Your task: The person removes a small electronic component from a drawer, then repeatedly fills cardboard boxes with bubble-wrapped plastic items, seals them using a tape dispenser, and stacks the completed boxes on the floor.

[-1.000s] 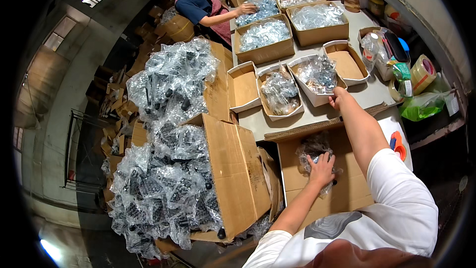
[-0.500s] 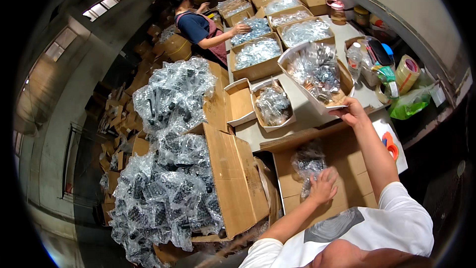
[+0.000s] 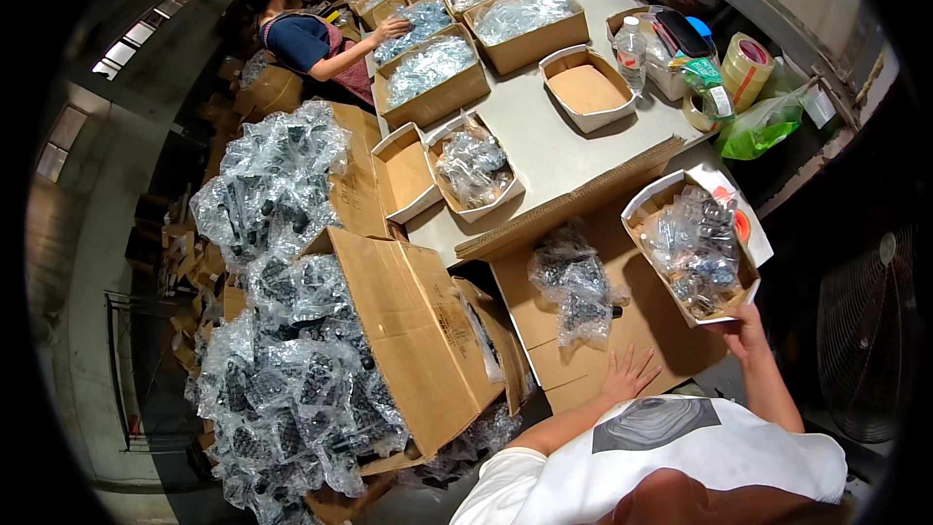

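Observation:
My right hand grips the near edge of a small white-edged cardboard box. Clear plastic bags of small metal-looking parts fill it; the parts' kind is too small to tell. My left hand lies with fingers spread at the near side of a large open carton, holding nothing. Just beyond its fingertips, on the carton's bottom, rests a dark item in bubble wrap. Part of an orange thing shows behind the held box.
To the left, a big carton overflows with bubble-wrapped dark items. Small boxes and boxes of bagged parts stand on the table. A bottle and tape rolls are at right. A co-worker reaches into a box; a fan stands right.
My right hand has brought the box of bagged parts nearer and rightward, uncovering another small box on the table. My left hand has come off the bubble-wrapped item and drawn back. The view has shifted.

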`<state>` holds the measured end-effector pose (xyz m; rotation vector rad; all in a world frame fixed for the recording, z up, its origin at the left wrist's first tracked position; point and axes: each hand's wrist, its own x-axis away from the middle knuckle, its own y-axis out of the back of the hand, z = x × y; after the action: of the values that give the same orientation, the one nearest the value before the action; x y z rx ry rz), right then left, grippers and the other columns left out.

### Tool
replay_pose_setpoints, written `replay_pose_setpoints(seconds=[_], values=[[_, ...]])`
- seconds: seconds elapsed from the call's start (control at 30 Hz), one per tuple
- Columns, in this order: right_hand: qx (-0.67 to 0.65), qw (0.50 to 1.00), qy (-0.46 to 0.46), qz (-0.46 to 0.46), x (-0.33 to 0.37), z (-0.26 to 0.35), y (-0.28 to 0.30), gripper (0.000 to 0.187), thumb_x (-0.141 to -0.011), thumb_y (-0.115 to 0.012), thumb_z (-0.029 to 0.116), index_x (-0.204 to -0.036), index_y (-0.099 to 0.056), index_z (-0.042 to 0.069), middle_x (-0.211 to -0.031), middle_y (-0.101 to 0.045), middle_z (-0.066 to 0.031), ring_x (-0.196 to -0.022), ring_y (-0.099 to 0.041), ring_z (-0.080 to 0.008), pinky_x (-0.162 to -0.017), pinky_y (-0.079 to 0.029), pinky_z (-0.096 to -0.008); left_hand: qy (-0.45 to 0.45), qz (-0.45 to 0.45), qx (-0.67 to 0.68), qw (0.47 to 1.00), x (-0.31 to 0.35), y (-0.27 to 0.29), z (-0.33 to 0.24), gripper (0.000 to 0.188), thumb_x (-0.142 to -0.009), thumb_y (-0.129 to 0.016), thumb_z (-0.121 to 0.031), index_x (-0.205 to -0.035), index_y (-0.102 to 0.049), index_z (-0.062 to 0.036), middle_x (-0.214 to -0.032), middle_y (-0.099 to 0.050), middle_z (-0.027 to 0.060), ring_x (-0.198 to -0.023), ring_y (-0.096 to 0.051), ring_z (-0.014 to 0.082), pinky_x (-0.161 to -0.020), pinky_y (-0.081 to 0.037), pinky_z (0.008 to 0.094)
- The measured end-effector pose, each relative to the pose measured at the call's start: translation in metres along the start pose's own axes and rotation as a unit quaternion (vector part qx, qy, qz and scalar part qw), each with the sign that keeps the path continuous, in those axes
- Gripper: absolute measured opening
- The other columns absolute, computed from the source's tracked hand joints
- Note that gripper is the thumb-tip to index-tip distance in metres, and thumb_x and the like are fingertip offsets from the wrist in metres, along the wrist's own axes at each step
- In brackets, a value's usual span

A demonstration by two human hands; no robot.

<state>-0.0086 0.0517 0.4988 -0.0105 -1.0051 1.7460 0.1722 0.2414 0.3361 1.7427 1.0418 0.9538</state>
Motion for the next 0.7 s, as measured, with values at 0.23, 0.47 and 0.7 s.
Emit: replay_pose_setpoints(seconds=[0.23,0.47,0.7], values=[[0.457,0.824,0.258,-0.213,-0.056,-0.099,0.008,0.079,-0.065,-0.068,0.001,-0.129,-0.023,0.008,-0.122,-0.039,-0.0117,-0.109,-0.046,-0.0232,-0.089,-0.044,-0.0335,-0.015,0.073,-0.013,0.997,0.007,0.047,0.0,0.069,-0.083,-0.054,-0.04,-0.145,-0.027,-0.0229,-0.153,-0.015,0.0096,-0.133,-0.019,0.0523,-0.086,-0.032,0.0733],[0.634,0.584,0.506,-0.026,-0.082,-0.126,-0.007,0.072,-0.058,-0.075,-0.001,-0.111,-0.028,0.012,-0.126,-0.041,-0.0203,-0.111,-0.046,-0.0449,-0.092,-0.041,-0.05,0.038,0.103,0.115,0.987,0.021,0.14,-0.001,0.069,-0.073,-0.067,-0.031,-0.133,-0.041,-0.0092,-0.14,-0.037,0.0115,-0.123,-0.04,0.0391,-0.082,-0.044,0.0553],[0.648,0.53,0.547,0.009,-0.076,-0.09,-0.029,0.071,-0.053,-0.076,-0.001,-0.108,-0.033,0.012,-0.121,-0.046,-0.0166,-0.111,-0.047,-0.0437,-0.092,-0.042,-0.0502,0.048,0.105,0.156,0.981,0.023,0.172,0.008,0.064,-0.062,-0.07,-0.02,-0.122,-0.051,-0.0065,-0.12,-0.055,0.0121,-0.106,-0.055,0.0322,-0.08,-0.048,0.047]])
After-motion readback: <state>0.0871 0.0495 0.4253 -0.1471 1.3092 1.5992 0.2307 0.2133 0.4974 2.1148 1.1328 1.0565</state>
